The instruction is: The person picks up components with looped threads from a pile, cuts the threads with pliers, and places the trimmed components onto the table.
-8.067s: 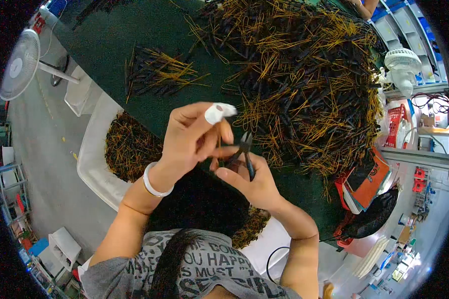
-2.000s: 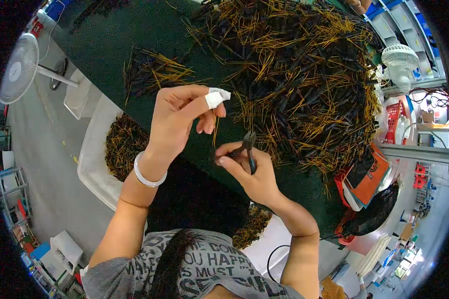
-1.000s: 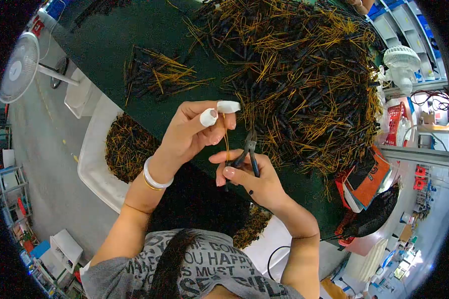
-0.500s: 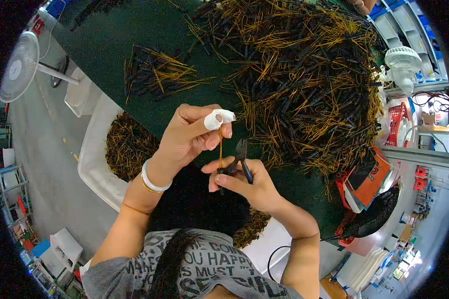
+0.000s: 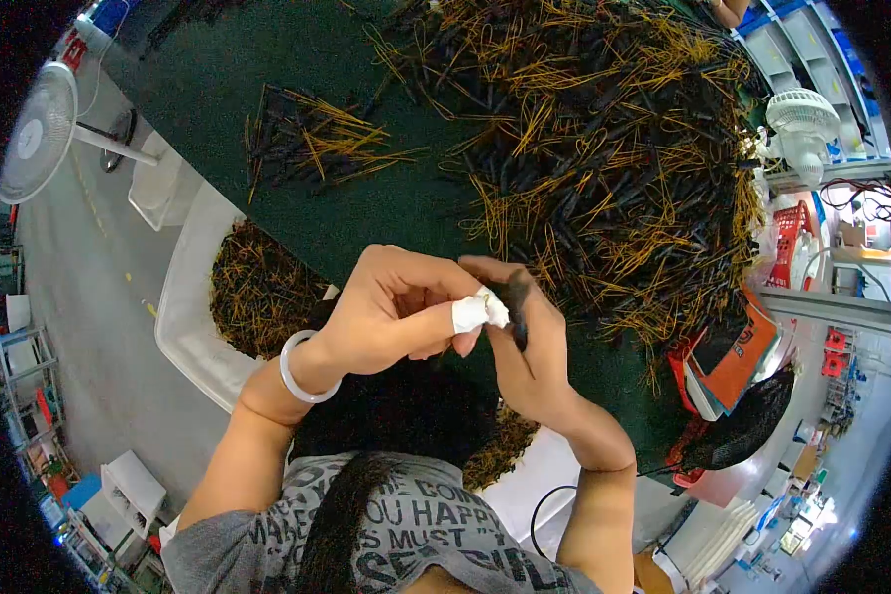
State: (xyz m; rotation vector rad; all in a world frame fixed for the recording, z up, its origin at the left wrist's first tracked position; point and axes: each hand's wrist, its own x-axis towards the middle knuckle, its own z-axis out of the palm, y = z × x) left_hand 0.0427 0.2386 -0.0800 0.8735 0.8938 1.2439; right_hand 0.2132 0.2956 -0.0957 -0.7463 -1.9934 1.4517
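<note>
My left hand (image 5: pixel 396 312), with white tape on its thumb and index finger, is closed in a pinch; what it grips is hidden behind the fingertips. Close against it on the right is my right hand (image 5: pixel 530 346), smeared by motion, with dark pliers (image 5: pixel 518 302) held in its curled fingers. Both hands are over the green table (image 5: pixel 386 228). Beyond them spreads a large pile of black pieces with yellow wires (image 5: pixel 604 168). A smaller bunch of such pieces (image 5: pixel 322 144) lies to the left of that pile.
A white bin (image 5: pixel 183 332) of similar pieces (image 5: pixel 257 292) stands below the table's left edge. At the far left is a fan (image 5: pixel 40 134); a smaller white fan (image 5: pixel 802 124) is at the right. An orange booklet (image 5: pixel 733 361) lies near the right edge. Another person's hand (image 5: pixel 731 12) shows top right.
Both hands have come together; my left hand moved down and right, and my right hand turned with the pliers. The yellow wire seen between them before is now out of sight.
</note>
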